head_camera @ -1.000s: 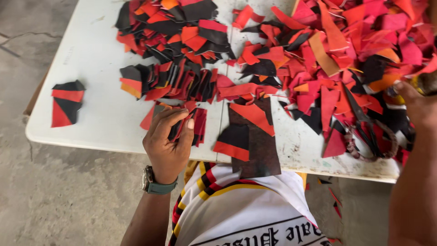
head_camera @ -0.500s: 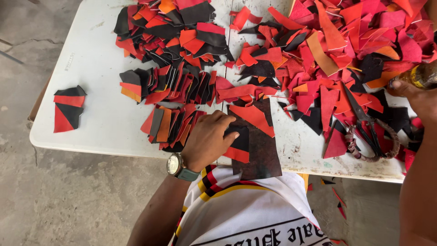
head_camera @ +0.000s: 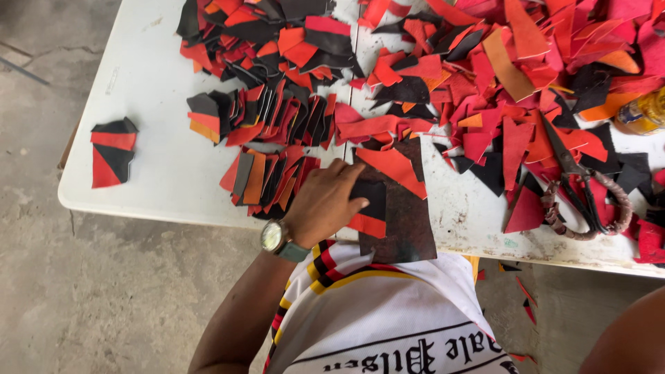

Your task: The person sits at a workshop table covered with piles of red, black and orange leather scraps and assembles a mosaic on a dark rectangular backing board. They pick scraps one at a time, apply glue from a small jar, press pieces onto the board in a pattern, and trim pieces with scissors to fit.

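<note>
The left hand (head_camera: pixel 324 206) lies palm down at the near edge of the white table (head_camera: pixel 159 166), fingers loosely spread and flat, gripping nothing. Its fingertips (head_camera: pixel 357 203) press on a black and red leather piece (head_camera: pixel 370 208) that rests on a dark brown board (head_camera: pixel 405 221) just to the right of the hand; the board juts slightly over the table edge toward the person. A wristwatch (head_camera: pixel 275 237) with a pale face sits on the wrist, and below it shows a white shirt (head_camera: pixel 388 318) with striped trim.

Just left of the hand, touching its thumb side, a fanned row of cut pieces (head_camera: pixel 267 179) in red, orange and black stands on edge. Beyond the hand a 2nd, longer row (head_camera: pixel 267 114) of the same kind leans in overlapping order. Far to the left of the hand, well apart from everything else, a small stack (head_camera: pixel 112 152) of black and red shapes lies alone.

To the right of the hand, past the board, a pair of large scissors (head_camera: pixel 582 194) with wrapped handles lies closed on the table among scraps. Farther beyond, a wide loose heap of offcuts (head_camera: pixel 499 62) in red, orange and black covers the far right of the table, with a yellowish container (head_camera: pixel 641 114) at its right margin.

Of the right arm only a forearm (head_camera: pixel 627 336) shows at the lower right corner; the right hand itself is out of view, so its state cannot be told
</note>
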Demonstrator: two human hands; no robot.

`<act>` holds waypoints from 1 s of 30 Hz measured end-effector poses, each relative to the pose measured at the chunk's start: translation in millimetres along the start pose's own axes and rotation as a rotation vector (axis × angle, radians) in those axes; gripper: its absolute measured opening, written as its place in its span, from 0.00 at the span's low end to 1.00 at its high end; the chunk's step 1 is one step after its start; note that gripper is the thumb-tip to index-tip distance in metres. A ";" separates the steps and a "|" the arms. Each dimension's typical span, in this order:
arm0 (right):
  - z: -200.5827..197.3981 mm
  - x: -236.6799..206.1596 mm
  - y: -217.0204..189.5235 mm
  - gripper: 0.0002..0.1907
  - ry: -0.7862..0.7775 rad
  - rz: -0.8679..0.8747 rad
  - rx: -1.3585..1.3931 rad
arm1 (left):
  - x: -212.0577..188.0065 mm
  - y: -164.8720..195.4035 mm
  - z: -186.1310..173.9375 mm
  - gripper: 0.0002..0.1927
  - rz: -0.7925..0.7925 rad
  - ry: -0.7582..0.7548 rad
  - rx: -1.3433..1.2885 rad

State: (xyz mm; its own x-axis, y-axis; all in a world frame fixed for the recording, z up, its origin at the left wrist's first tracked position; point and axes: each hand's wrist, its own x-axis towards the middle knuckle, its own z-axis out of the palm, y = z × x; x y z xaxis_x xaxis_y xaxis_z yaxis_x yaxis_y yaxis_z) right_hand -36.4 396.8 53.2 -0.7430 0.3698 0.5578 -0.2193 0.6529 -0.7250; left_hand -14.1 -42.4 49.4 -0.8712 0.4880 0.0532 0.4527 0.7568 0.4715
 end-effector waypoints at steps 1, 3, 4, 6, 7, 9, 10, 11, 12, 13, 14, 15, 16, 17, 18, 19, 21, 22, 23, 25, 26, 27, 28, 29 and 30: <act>-4.1 -3.6 -8.0 0.23 -0.046 -0.014 0.069 | 3.3 0.2 6.2 0.34 0.064 0.000 -0.028; -5.6 -23.2 -55.3 0.24 -0.203 -0.048 0.171 | 12.0 -2.2 18.1 0.39 0.202 0.003 -0.076; -3.5 -33.2 -78.3 0.25 -0.324 -0.055 0.186 | 15.8 -4.9 22.8 0.35 0.172 -0.039 -0.060; 48.7 -53.3 -110.9 0.26 -0.623 -0.096 0.144 | 22.3 -11.0 31.2 0.28 0.117 -0.121 -0.032; 78.8 -59.9 -122.2 0.27 -0.680 -0.213 0.034 | 25.8 -14.8 33.8 0.25 0.101 -0.108 -0.070; 127.7 -68.4 -128.8 0.38 -0.670 -0.527 -0.149 | 30.4 -23.1 38.4 0.21 0.058 -0.082 -0.152; 144.5 -72.3 -125.0 0.35 -0.731 -0.430 -0.130 | 33.8 -28.3 39.8 0.18 0.102 -0.068 -0.178; 158.2 -74.9 -119.5 0.33 -0.790 -0.331 -0.111 | 39.9 -34.7 39.5 0.15 0.146 -0.053 -0.204; 165.4 -77.1 -112.0 0.31 -0.856 -0.225 -0.091 | 43.8 -39.9 40.7 0.12 0.185 -0.045 -0.235; 163.4 -76.8 -102.4 0.29 -0.873 -0.151 -0.042 | 47.6 -44.4 42.5 0.11 0.142 -0.079 -0.334; 155.3 -72.8 -92.1 0.27 -0.890 -0.076 0.007 | 53.7 -49.5 43.4 0.11 0.097 -0.112 -0.431; 146.2 -69.9 -83.5 0.25 -0.906 -0.003 0.059 | 59.1 -54.1 44.2 0.11 0.050 -0.143 -0.525; 133.1 -66.8 -75.4 0.22 -0.806 0.019 0.069 | 64.7 -56.9 46.0 0.10 0.053 -0.147 -0.492; 119.4 -62.4 -67.9 0.19 -0.702 0.038 0.079 | 72.0 -58.0 48.1 0.10 0.060 -0.148 -0.456; 104.1 -60.9 -61.1 0.18 -0.664 0.155 0.261 | 77.0 -58.0 51.1 0.10 0.068 -0.151 -0.421; 88.6 -61.9 -55.4 0.17 -0.620 0.277 0.441 | 80.0 -57.1 54.2 0.10 0.068 -0.147 -0.399; 68.9 -69.2 -46.3 0.15 -0.613 0.442 0.639 | 87.6 -56.9 57.1 0.10 0.080 -0.135 -0.345; 64.0 -75.4 -42.7 0.14 -0.603 0.530 0.734 | 89.6 -57.3 57.9 0.10 0.073 -0.145 -0.358; 63.2 -82.5 -39.8 0.14 -0.633 0.576 0.713 | 91.4 -57.9 58.4 0.10 0.065 -0.156 -0.374; 66.1 -93.7 -36.3 0.15 -0.694 0.664 0.676 | 92.4 -60.4 58.2 0.10 0.063 -0.149 -0.393; 68.8 -98.3 -35.8 0.15 -0.722 0.652 0.625 | 91.8 -62.1 57.9 0.10 0.070 -0.133 -0.397; 73.7 -101.8 -36.8 0.15 -0.749 0.637 0.575 | 91.2 -63.8 57.1 0.10 0.079 -0.116 -0.400; 78.0 -103.6 -38.5 0.16 -0.775 0.622 0.526 | 90.7 -65.1 56.7 0.10 0.050 -0.110 -0.412; 81.2 -103.6 -41.1 0.16 -0.807 0.613 0.461 | 90.0 -65.7 56.3 0.10 0.020 -0.104 -0.425; 84.6 -101.6 -44.1 0.17 -0.840 0.600 0.396 | 89.8 -65.9 56.1 0.09 -0.011 -0.096 -0.440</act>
State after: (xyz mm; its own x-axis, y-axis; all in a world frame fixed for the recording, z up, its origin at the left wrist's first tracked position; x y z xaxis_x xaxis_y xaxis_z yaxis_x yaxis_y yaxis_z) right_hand -4.8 274.5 -5.7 -0.9565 -0.1086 -0.2707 0.2450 0.2048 -0.9477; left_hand -111.5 -24.1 -26.3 -0.8446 0.5348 -0.0255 0.3020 0.5151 0.8022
